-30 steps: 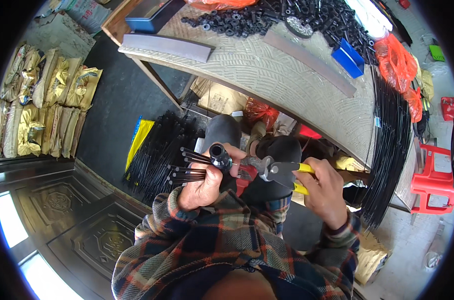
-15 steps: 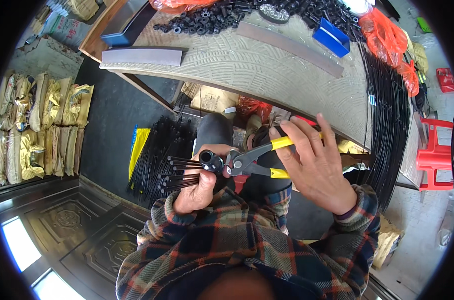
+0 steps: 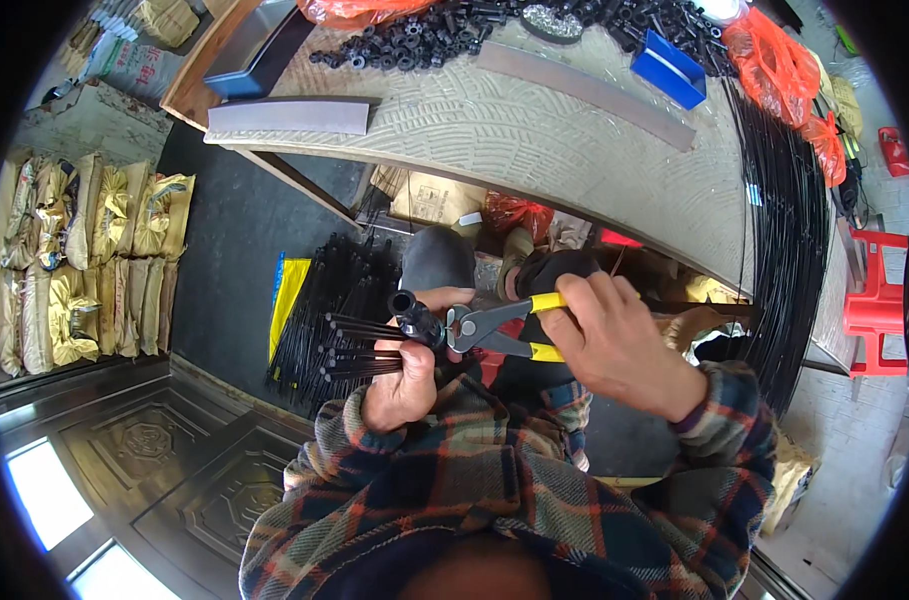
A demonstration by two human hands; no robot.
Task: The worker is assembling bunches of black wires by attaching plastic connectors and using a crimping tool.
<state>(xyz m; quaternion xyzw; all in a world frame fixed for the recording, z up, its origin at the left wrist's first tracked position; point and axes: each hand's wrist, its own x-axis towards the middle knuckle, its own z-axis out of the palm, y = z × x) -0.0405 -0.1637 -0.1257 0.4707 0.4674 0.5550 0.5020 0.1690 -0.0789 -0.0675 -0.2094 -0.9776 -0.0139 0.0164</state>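
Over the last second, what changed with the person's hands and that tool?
The right hand swung the yellow-handled pliers up and leftward, bringing the tool's head against the black fitting on the rods. The left hand kept its grip on the bundle of black rods, hardly shifting.

one pliers (image 3: 499, 328), two metal strips (image 3: 288, 117), one stool (image 3: 877, 300)
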